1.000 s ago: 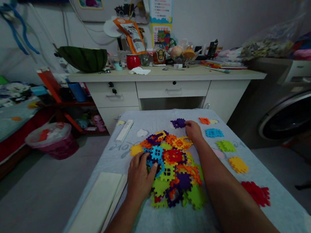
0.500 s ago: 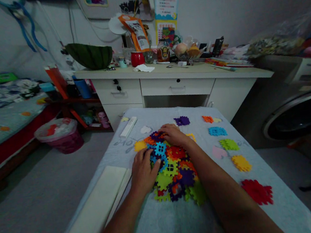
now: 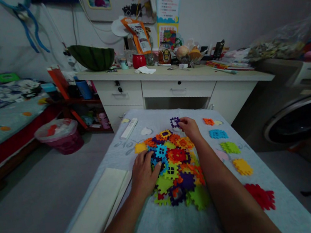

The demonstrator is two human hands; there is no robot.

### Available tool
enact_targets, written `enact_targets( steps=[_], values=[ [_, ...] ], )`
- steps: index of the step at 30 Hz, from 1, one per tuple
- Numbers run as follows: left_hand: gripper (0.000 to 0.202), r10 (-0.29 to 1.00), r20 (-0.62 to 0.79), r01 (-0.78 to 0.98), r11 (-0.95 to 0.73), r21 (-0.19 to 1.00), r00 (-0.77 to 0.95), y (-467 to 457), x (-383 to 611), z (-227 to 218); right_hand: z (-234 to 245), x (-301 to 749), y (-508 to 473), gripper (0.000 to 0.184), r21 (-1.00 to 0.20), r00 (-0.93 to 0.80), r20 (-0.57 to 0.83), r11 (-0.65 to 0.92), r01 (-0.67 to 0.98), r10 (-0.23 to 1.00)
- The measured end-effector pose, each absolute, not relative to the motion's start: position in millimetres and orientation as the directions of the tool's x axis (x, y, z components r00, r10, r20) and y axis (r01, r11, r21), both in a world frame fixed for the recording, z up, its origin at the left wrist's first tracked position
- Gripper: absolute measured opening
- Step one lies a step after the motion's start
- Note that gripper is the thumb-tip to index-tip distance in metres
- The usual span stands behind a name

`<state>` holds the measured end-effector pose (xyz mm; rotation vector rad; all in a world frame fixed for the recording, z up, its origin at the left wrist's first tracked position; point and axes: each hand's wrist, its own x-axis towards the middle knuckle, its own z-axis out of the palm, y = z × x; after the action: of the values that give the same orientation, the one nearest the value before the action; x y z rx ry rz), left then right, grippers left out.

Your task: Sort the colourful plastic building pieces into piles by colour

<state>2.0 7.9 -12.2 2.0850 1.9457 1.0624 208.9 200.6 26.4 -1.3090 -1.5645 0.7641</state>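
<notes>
A heap of colourful interlocking plastic pieces (image 3: pixel 177 155) lies in the middle of the cloth-covered table. My left hand (image 3: pixel 144 171) rests at the heap's left edge, fingers apart, touching blue pieces (image 3: pixel 160 151). Beyond the heap, my right hand (image 3: pixel 191 128) pinches a purple square frame piece (image 3: pixel 174 122) by its right side. Along the right of the table lie sorted groups: orange pieces (image 3: pixel 208 121), blue pieces (image 3: pixel 218 134), green pieces (image 3: pixel 230 147), yellow pieces (image 3: pixel 243 167) and red pieces (image 3: pixel 261 195).
A long white box (image 3: pixel 92 215) lies along the table's left side, with a white strip-shaped object (image 3: pixel 129 128) farther back. Behind the table stands a cluttered white desk (image 3: pixel 178 85). A washing machine (image 3: pixel 301 98) is at right, a pink bin (image 3: pixel 64 138) at left.
My right hand has moved from the top of the heap to the back right, now holding a purple frame piece. My left hand has stayed in place. The camera view shifted slightly.
</notes>
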Motion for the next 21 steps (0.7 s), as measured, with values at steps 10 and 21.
enact_targets(
  steps=[10,21],
  values=[
    [0.040,0.897,0.437,0.834,-0.186,0.519,-0.071,8,2,-14,-1,219,217,0.013,-0.985,0.128,0.064,0.042,0.168,0.990],
    [0.042,0.905,0.420,0.834,-0.182,0.520,-0.064,8,2,-11,9,213,214,0.026,-0.730,-0.127,0.319,0.329,0.599,0.939]
  ],
)
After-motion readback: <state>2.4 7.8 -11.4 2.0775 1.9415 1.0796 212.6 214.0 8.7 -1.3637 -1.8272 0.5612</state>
